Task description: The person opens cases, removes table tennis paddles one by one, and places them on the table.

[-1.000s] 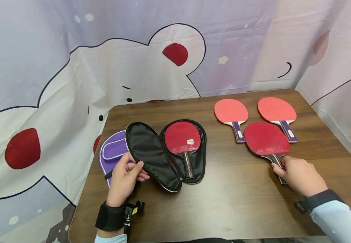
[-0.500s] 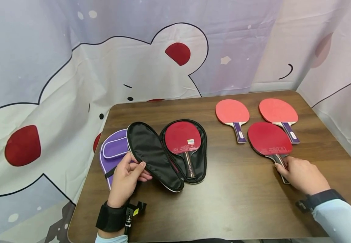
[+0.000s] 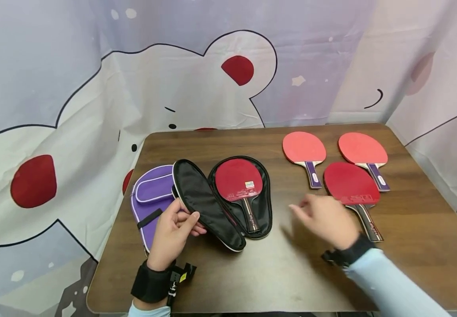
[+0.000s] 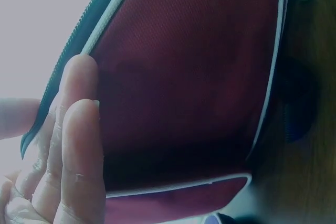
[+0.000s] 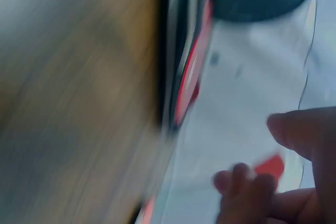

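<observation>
With thumb and fingers, my left hand (image 3: 176, 231) pinches the edge of the raised black-lined lid (image 3: 208, 207) of a paddle case (image 3: 267, 215). In the left wrist view the lid's dark red outside (image 4: 189, 77) and its zipper edge show. Inside the case lies a table tennis paddle (image 3: 238, 178), red side up, with a small sticker. My right hand (image 3: 327, 220) is over the table between the case and a dark red paddle (image 3: 351, 182); its fingers are loosely bent and hold nothing, thumb apart in the right wrist view.
A purple paddle case (image 3: 153, 193) lies at the left, partly behind the lid. Two lighter red paddles with purple handles, a left one (image 3: 303, 147) and a right one (image 3: 363, 148), lie at the back right. A printed curtain (image 3: 173, 88) hangs behind the table.
My right hand has let go of the dark red paddle's handle, leaving it on the table, and moved left toward the case. The left hand keeps hold of the lid, shifted slightly right in view.
</observation>
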Demonstrator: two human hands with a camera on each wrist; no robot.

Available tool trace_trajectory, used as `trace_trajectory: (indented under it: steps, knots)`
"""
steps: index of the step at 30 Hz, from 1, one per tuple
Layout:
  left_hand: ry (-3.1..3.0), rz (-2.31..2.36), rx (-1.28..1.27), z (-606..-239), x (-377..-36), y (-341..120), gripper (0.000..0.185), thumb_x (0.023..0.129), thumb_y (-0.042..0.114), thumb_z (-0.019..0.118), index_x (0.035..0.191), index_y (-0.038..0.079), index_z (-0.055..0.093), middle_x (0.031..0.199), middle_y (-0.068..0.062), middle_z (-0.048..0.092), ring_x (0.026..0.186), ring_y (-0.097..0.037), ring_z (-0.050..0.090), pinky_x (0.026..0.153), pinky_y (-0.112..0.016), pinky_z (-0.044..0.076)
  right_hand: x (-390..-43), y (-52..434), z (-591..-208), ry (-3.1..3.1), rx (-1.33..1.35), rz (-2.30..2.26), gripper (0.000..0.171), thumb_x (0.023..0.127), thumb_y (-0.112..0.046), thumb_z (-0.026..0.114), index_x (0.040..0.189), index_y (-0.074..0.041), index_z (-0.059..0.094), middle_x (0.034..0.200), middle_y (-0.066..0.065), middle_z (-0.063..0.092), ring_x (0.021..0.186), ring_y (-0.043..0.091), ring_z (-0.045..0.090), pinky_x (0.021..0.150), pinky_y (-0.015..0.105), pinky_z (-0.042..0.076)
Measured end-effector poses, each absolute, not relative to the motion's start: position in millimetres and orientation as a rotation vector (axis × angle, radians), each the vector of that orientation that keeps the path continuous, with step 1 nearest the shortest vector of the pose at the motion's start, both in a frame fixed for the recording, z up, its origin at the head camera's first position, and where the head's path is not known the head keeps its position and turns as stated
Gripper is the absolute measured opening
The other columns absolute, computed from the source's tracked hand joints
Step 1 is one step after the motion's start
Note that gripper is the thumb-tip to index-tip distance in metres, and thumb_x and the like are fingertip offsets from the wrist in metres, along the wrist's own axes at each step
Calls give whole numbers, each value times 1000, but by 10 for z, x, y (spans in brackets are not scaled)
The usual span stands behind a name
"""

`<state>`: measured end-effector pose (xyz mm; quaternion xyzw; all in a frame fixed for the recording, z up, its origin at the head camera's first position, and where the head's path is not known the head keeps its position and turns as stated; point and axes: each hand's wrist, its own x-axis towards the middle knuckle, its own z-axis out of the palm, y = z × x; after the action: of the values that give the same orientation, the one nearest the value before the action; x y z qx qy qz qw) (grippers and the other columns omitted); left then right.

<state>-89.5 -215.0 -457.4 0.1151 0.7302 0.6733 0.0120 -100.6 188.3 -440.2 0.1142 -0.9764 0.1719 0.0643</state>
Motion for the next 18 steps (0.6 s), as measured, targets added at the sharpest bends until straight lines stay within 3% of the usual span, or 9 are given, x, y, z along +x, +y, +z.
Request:
trace_trajectory:
  steps: [7,13,18]
  knots:
    - [2256,2067,401,-4547,-857,-2046,18,109,10,69,106,-1,55,86,-14,80,74,-42,79,68,-47,66,-1334,975,-4679,-3135,542,459,52,101,-48,78,68,-16,56,55,-3,49,47,15,50,47,34,40]
    - [2272,2051,432,-4515,-854,-1977,18,109,10,69,104,2,54,85,-10,80,72,-38,80,67,-52,66,-1466,797,-4843,-3207,570,404,55,103,-43,76,60,-15,54,54,-3,48,48,18,54,49,37,45]
    - [2312,2078,451,-4499,-878,-1956,18,110,10,69,104,3,53,83,-10,80,68,-37,79,64,-48,65,-1497,795,-4890,-3159,608,460,49,102,-37,74,63,-16,52,57,-3,47,51,18,53,51,37,44]
